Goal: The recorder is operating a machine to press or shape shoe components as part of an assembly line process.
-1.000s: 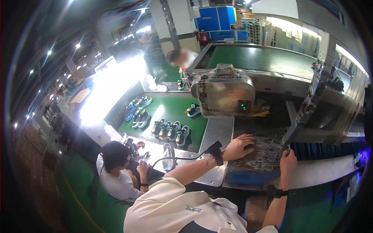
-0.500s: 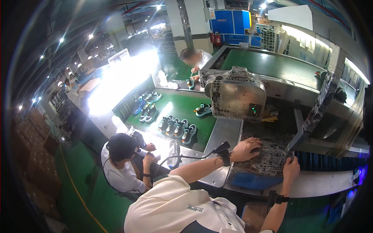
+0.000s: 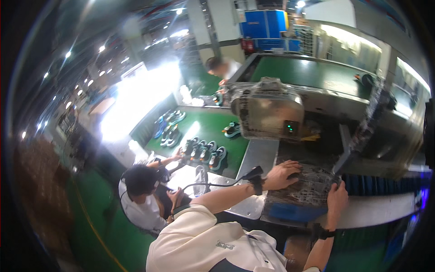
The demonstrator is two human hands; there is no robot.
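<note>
A flat grey plate wrapped in clear plastic [image 3: 310,190] lies on a blue base in front of me. My left hand [image 3: 283,174] rests on its left part, palm down with the fingers spread. My right hand [image 3: 337,197] is closed around the plate's right edge, just below a slanted metal arm [image 3: 351,147]. Both wrists wear dark bands. Behind the plate stands a boxy machine head wrapped in plastic [image 3: 267,109] with a small green light.
Several sport shoes [image 3: 204,152] stand on a green conveyor table [image 3: 204,124] to the left. A seated person in white [image 3: 140,190] works beside me at lower left. Another person [image 3: 222,65] stands at the far end. A second green belt [image 3: 308,72] runs behind the machine.
Both hands stay on the wrapped plate, almost where they were. The view has shifted a little, so the machine and the seated person sit slightly lower and further right in the picture.
</note>
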